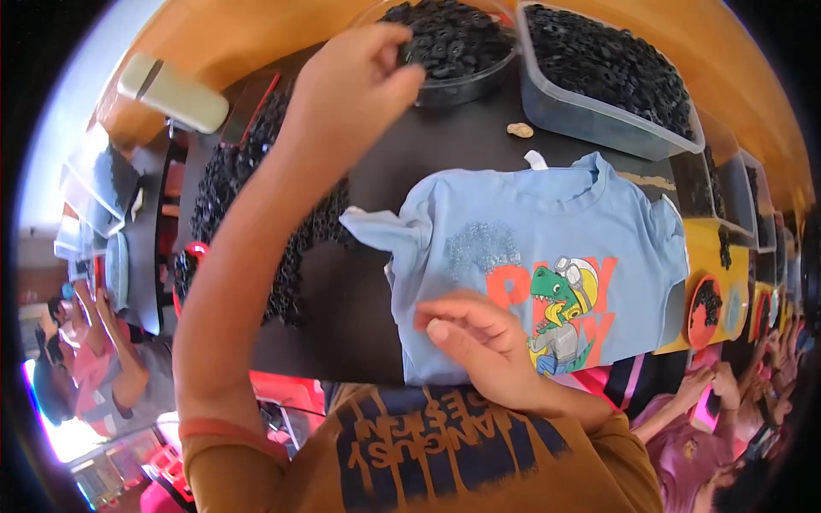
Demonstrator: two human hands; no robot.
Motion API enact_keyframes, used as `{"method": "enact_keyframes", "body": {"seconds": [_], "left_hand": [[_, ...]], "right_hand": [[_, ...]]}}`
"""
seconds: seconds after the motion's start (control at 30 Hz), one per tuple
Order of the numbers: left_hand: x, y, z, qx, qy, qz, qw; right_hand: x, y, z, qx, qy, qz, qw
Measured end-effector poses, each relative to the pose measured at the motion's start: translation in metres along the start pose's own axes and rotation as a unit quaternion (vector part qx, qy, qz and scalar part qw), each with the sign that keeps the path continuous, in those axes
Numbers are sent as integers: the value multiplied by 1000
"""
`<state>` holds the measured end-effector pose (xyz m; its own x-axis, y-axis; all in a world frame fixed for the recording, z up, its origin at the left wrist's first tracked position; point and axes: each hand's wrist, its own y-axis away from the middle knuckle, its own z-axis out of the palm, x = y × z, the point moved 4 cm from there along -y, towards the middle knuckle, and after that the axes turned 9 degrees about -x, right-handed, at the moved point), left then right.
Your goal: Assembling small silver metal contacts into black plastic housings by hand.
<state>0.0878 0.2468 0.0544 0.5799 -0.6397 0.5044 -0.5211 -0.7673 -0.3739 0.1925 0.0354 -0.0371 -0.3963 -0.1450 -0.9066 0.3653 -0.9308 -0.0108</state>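
A light blue T-shirt (462, 201) lies spread on the dark table, printed with a green cartoon dinosaur. Over its lower left part is my right hand (492, 346), fingers loosely bent, thumb a little apart, nothing visible in them. A sparkly bluish patch (483, 248) shows on the shirt's chest; whether it is print or loose bits I cannot tell. My left hand (363, 73) reaches to the far side, at the near left rim of a round clear bowl (466, 90) of small black rings (449, 43). Its thumb and fingers are apart, with nothing seen between them.
A clear rectangular tub (590, 128) full of black pieces stands far right; a small tan lump (519, 130) lies before it. Linked black rings (295, 274) heap beneath my left arm. A pale bottle (175, 92) is far left. People sit at both sides; a red dish (705, 312) is right.
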Motion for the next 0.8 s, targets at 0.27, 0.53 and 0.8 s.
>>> {"method": "enact_keyframes", "body": {"seconds": [0.27, 0.53, 0.8], "left_hand": [[41, 71, 19, -33, 4, 81, 996], [-11, 220, -56, 74, -94, -180, 976], [-83, 300, -135, 118, -239, -389, 882]], "right_hand": [[4, 2, -2, 41, 28, 3, 999], [5, -3, 9, 47, 166, -8, 985], [12, -14, 18, 61, 268, -32, 961]]}}
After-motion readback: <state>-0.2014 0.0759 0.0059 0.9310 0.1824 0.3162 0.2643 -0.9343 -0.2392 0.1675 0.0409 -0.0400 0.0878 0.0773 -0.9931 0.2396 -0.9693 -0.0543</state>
